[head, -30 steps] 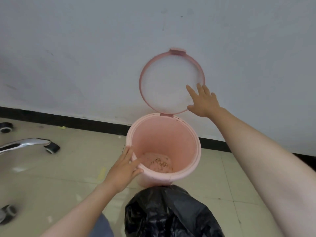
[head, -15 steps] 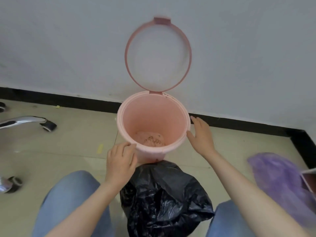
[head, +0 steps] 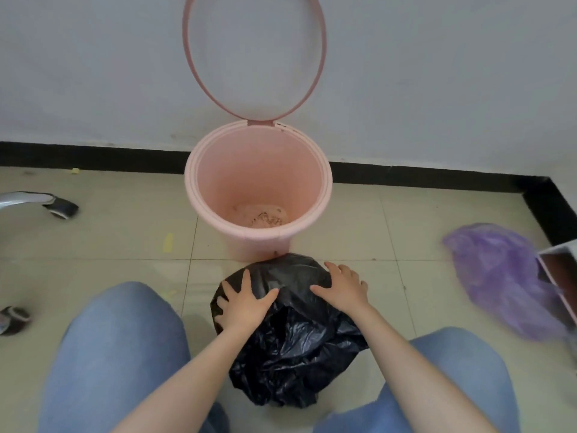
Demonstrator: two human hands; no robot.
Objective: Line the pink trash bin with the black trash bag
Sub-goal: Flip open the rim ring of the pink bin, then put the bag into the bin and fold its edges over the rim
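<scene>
The pink trash bin point(head: 199, 195) stands on the tiled floor against the white wall, its ring lid point(head: 321, 57) flipped up against the wall. Some debris lies on the bin's bottom. A crumpled black trash bag point(head: 296, 348) sits on the floor just in front of the bin, between my knees. My left hand point(head: 243, 304) lies flat on the bag's upper left, fingers spread. My right hand point(head: 342, 287) rests on its upper right, fingers apart. Neither hand visibly grips the plastic.
A purple plastic bag point(head: 502, 276) lies on the floor at the right, beside the corner of a box point(head: 562, 270). Chair legs with castors point(head: 59, 206) reach in from the left. A black skirting point(head: 93, 156) runs along the wall.
Both hands left the bin and came down onto the black bag. The view has tilted down, so my knees now show.
</scene>
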